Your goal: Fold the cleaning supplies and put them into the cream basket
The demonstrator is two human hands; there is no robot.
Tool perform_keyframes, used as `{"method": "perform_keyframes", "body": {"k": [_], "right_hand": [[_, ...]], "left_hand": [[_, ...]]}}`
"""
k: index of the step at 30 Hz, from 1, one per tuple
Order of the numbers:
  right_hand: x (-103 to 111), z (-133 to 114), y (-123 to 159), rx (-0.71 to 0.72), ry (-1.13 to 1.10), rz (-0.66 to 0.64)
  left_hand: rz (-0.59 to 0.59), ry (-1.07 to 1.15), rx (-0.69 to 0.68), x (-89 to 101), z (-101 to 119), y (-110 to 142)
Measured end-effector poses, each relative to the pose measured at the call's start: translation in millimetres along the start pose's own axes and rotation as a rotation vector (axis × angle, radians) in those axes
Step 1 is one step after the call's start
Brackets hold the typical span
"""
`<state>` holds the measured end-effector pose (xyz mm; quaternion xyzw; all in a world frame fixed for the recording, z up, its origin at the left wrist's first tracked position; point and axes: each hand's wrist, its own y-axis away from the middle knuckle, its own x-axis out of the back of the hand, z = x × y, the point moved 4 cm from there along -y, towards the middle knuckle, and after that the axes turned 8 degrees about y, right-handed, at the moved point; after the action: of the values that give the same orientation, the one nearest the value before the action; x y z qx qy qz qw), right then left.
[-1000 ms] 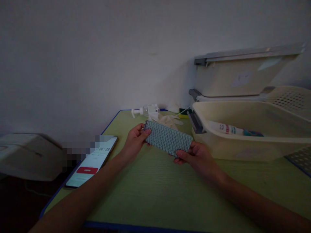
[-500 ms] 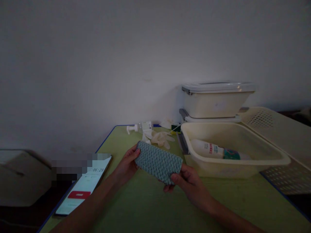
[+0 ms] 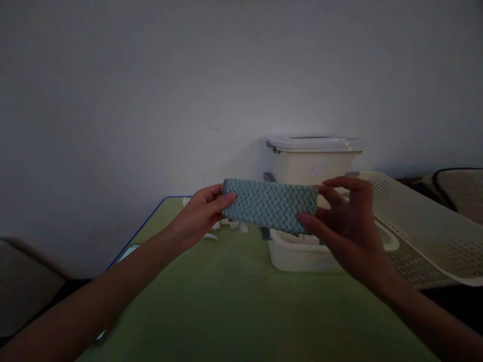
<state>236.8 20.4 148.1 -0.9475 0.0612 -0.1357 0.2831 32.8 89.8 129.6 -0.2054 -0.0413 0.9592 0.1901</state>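
A folded teal cloth (image 3: 269, 205) with a woven zigzag texture is held level in the air above the green table (image 3: 226, 306). My left hand (image 3: 202, 213) pinches its left end between thumb and fingers. My right hand (image 3: 345, 223) grips the right end with thumb underneath and fingers curled over the top. The cloth hides part of the cream tub (image 3: 298, 254) behind it.
A lidded cream box (image 3: 311, 158) stands against the wall behind the tub. A perforated cream tray (image 3: 422, 229) leans at the right. A phone (image 3: 126, 253) peeks out beside my left forearm. Whitish items (image 3: 230, 226) lie under the cloth.
Both hands have lifted the cloth up off the table and held it level; the view has swung so the tub and phone sit lower and partly hidden.
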Motion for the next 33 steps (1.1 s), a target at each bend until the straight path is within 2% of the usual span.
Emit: {"method": "perform_keyframes", "body": {"k": [3, 7, 13, 18, 22, 28, 33], "right_hand": [[23.9, 1.2, -20.0, 0.028, 0.104, -0.06], [48.6, 15.8, -36.5, -0.046, 0.209, -0.165], [67.1, 44.6, -45.2, -0.216, 0.267, -0.334], [74.2, 72.9, -43.2, -0.412, 0.285, -0.429], [75.8, 90.7, -37.3, -0.489, 0.276, -0.521], [73.2, 104.1, -25.7, -0.509, 0.465, -0.672], [72.0, 104.5, -19.3, -0.454, 0.737, -0.718]], "left_hand": [[-0.016, -0.08, 0.027, -21.9, 6.6, -19.3], [-0.056, -0.221, 0.105, -39.0, 4.2, -42.9], [-0.215, -0.48, 0.14, -58.1, -5.6, -67.5], [-0.422, -0.706, 0.15, -67.2, -23.6, -93.1], [-0.589, -0.863, 0.047, -74.3, -38.0, -107.6], [-0.675, -1.162, -0.041, -90.0, -56.9, -110.4], [-0.746, -1.339, -0.149, -103.7, -67.1, -104.1]]}}
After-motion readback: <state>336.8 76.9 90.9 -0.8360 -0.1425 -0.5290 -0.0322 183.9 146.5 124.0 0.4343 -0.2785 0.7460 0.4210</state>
